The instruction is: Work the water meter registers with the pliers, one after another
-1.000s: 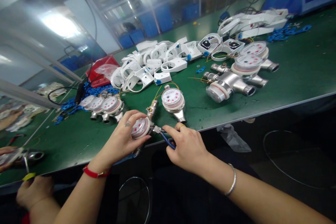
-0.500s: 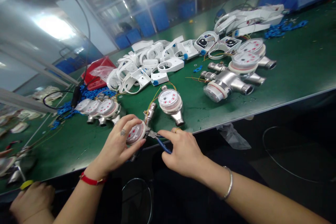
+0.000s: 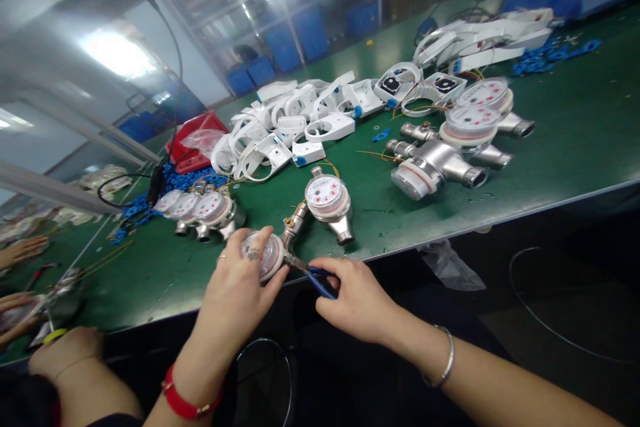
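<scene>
At the near edge of a green table (image 3: 165, 283), a person's left hand (image 3: 237, 293) has its fingers wrapped around a round meter (image 3: 271, 259), while the fingers of the right hand (image 3: 357, 297) are clamped on blue-handled pliers (image 3: 321, 285), their tips at the meter's rim. Just beyond, I see a second meter (image 3: 327, 199) lying dial up, a row of meters (image 3: 213, 208) to its left, and white plastic frames (image 3: 273, 153) heaped behind.

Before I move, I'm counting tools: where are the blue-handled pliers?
In the head view, just below centre, the blue-handled pliers are in the right hand, their tips pointing left at the meter held by the left hand.
</scene>
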### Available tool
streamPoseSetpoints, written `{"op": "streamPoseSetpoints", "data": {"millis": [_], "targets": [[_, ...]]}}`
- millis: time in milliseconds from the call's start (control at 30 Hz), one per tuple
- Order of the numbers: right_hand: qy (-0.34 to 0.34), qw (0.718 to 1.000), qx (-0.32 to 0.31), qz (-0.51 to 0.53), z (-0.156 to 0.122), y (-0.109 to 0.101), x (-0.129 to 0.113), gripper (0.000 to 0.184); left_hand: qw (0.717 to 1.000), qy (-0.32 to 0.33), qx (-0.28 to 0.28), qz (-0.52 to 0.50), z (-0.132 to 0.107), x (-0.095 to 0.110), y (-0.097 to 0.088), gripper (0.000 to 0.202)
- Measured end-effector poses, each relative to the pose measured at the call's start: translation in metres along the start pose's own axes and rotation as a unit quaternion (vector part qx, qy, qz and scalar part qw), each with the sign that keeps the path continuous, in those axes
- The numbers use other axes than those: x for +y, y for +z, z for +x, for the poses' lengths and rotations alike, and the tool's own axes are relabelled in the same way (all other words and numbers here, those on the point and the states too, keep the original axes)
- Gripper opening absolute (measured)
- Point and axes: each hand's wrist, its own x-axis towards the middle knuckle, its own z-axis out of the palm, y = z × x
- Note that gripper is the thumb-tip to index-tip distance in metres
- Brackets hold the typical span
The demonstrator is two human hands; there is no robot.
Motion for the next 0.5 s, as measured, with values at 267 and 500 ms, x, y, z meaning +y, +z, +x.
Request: {"op": "streamPoseSetpoints", "data": {"millis": [267, 500], "targets": [[-0.086, 0.983, 0.056, -0.152, -0.031, -0.028, 0.0, 0.052, 0.972, 0.184, -0.085, -0.118, 0.015, -0.062, -0.012, 0.046], [-0.149, 0.952, 0.09, -0.25, -0.009, -0.035, -0.036, 0.047, 0.975, 0.1, -0.082, -0.181, 0.022, -0.072, -0.011, 0.032]]}}
